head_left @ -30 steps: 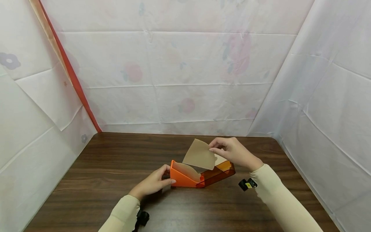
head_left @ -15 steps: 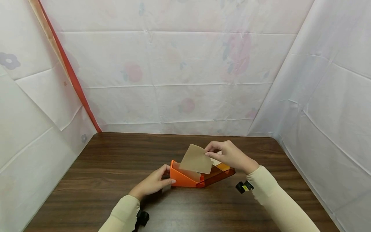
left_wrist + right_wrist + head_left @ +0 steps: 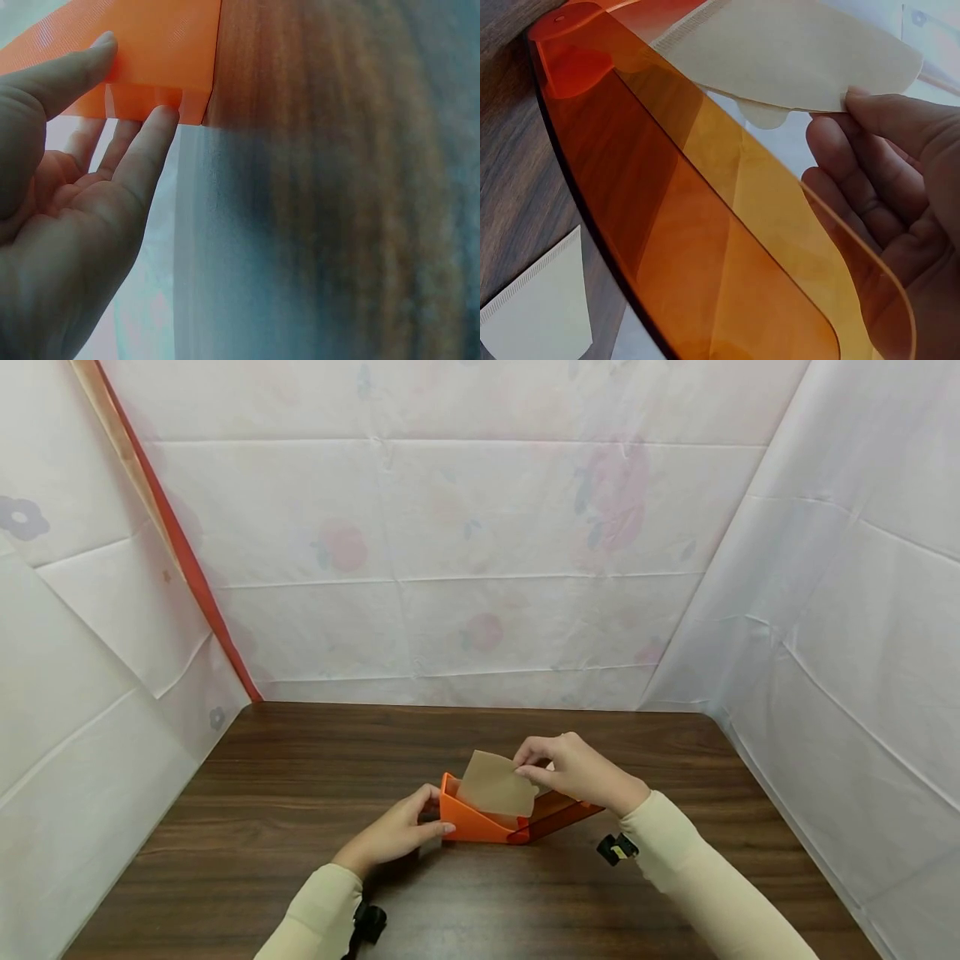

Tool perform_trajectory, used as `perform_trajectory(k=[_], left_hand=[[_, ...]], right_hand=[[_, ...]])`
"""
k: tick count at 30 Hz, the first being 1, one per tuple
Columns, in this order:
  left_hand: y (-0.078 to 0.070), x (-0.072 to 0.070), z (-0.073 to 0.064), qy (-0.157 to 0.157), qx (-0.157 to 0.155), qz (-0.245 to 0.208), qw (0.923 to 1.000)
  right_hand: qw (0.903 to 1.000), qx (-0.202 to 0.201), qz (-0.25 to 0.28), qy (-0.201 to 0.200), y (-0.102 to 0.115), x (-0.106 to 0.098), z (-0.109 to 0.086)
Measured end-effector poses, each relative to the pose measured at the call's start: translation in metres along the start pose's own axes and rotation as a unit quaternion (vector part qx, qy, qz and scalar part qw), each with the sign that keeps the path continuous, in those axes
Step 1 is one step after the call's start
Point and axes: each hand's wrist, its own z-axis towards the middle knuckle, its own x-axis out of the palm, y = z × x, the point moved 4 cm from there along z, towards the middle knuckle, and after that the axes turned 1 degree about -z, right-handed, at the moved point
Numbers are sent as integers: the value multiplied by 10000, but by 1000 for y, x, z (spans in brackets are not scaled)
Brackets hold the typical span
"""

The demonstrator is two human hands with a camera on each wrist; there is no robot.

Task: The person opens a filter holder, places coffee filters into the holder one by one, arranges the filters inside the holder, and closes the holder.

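Note:
An orange filter box (image 3: 472, 823) stands on the table with its translucent amber lid (image 3: 561, 817) swung down to the right. My left hand (image 3: 396, 832) holds the box's left end, thumb on the near side and fingers against the end face (image 3: 142, 96). Between thumb and fingers, my right hand (image 3: 581, 772) pinches the edge of a tan paper coffee filter (image 3: 495, 785). The filter's lower part overlaps the box's opening in the head view; how deep it sits cannot be told. Its crimped seam shows in the right wrist view.
Another coffee filter (image 3: 540, 300) lies on the wooden table (image 3: 337, 752) beyond the lid, mostly hidden in the head view. White patterned cloth (image 3: 450, 527) hangs behind the table and on both sides.
My right hand has moved left and down, bringing the filter from above the lid to the box's opening. The left hand and the box have stayed put.

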Motion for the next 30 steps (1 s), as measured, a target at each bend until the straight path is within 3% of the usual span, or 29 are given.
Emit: perform_trajectory(k=[8, 12, 30], left_hand=[[4, 0, 2, 6, -43, 43, 10000], [5, 0, 2, 4, -116, 53, 9999], [7, 0, 3, -10, -141, 61, 9999]], right_hand=[[9987, -321, -392, -62, 3, 12, 4], [9973, -284, -660, -156, 5, 16, 5], [9995, 207, -186, 125, 4, 35, 8]])
